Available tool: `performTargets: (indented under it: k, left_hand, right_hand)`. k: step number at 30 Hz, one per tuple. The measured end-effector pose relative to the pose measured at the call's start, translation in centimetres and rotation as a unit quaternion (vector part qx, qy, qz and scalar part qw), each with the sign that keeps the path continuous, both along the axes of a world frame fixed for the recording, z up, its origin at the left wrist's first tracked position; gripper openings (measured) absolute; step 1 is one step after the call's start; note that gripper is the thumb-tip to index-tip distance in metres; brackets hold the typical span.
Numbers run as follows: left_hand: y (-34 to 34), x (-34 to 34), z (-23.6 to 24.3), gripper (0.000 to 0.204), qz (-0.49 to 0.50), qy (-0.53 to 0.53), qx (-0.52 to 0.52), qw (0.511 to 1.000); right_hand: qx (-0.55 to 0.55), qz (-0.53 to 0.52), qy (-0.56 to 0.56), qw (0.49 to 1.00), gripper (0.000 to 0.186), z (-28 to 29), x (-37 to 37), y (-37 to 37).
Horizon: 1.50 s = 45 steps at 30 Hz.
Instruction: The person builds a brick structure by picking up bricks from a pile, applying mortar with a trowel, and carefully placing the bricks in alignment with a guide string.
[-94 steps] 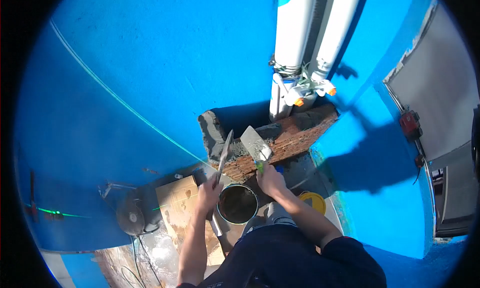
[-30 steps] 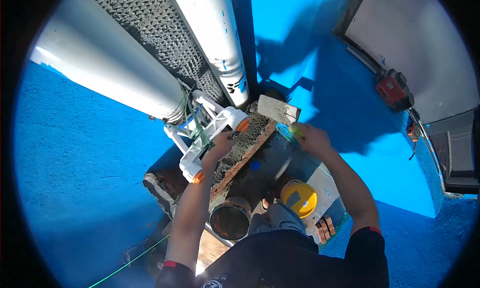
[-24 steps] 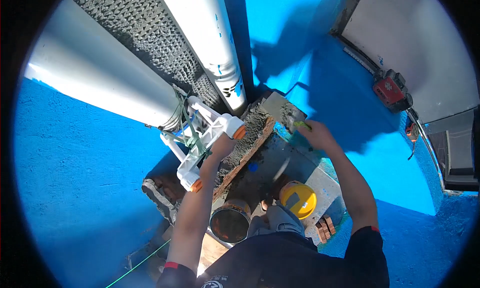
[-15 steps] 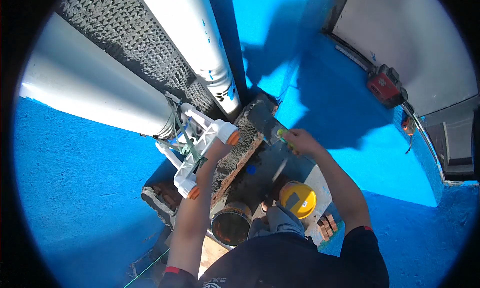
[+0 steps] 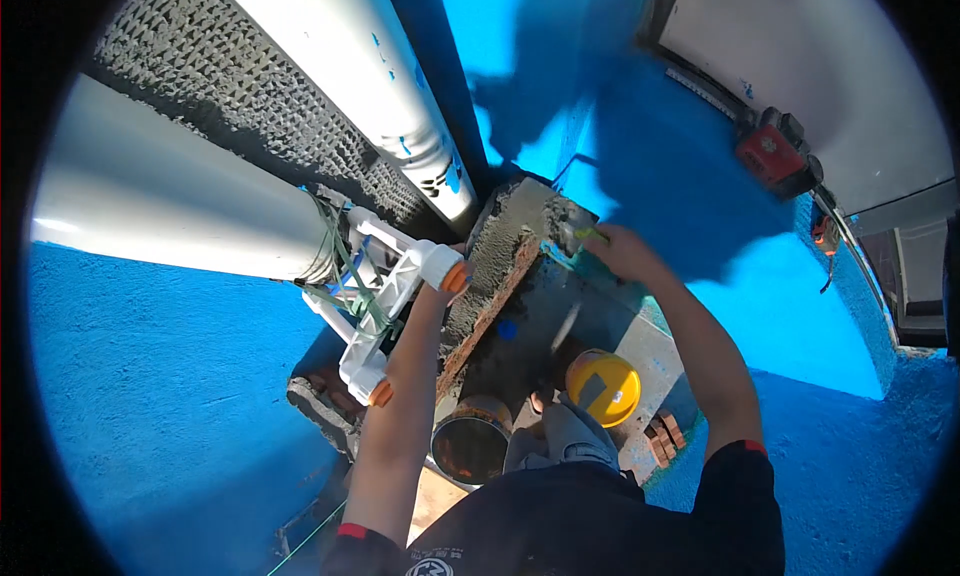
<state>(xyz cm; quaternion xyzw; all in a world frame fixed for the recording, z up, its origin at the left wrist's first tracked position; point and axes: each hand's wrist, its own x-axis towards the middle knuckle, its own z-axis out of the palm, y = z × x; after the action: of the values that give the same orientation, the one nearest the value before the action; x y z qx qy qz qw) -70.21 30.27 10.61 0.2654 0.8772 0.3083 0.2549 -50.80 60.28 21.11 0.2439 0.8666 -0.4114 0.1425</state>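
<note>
My right hand (image 5: 622,252) is closed round the greenish handle of a trowel (image 5: 572,232). The trowel's blade, partly smeared by motion, lies at the far right end of a low brick wall (image 5: 488,344), against the wet grey mortar (image 5: 503,238) that coats its top. My left hand (image 5: 457,288) is by the near-left side of that wall, mostly hidden behind a white plastic pipe fitting (image 5: 398,294) with orange ends. Its fingers do not show.
Two thick white pipes (image 5: 170,186) slant in from the upper left; green twine ties the fitting to one. Below stand a dark-mouthed bucket (image 5: 470,448), a yellow bucket (image 5: 606,388) and several bricks (image 5: 664,438). A red and black tool (image 5: 775,152) sits at the right by blue walls.
My right hand and the trowel have moved slightly up and right, to the wall's far end. The view has shifted a little. My left hand stays behind the fitting.
</note>
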Motion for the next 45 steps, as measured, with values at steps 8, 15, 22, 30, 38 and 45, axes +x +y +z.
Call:
performTargets:
  k: [8, 15, 22, 30, 38, 45]
  left_hand:
    - [-2.2, 3.4, 4.6, 0.032, -0.005, 0.005, 0.018, 1.0]
    - [-9.7, 6.6, 6.9, 0.027, 0.036, 0.104, -0.181, 0.977]
    - [-17.9, 8.4, 9.3, 0.029, 0.001, 0.039, -0.221, 0.975]
    - [-25.1, 11.5, 12.8, 0.026, 0.0, -0.025, -0.342, 0.94]
    - [-26.7, 12.4, 13.1, 0.004, 0.02, -0.136, -0.345, 0.928]
    - [-26.5, 13.6, 14.5, 0.026, 0.008, -0.083, -0.402, 0.912]
  right_hand:
    - [-0.246, -0.061, -0.109, 0.961, 0.051, 2.7, 0.6, -4.4]
    - [-0.294, -0.012, -0.148, 0.944, 0.041, 3.6, 3.4, -13.4]
    - [-0.405, 0.001, -0.07, 0.911, 0.041, 1.5, 6.5, -22.4]
    - [-0.413, 0.034, -0.087, 0.906, 0.038, 1.4, 10.0, -33.1]
    - [-0.122, 0.201, 0.027, 0.972, 0.035, 1.8, 11.9, -35.6]
    - [-0.072, 0.142, 0.022, 0.987, 0.037, 3.1, 8.4, -26.9]
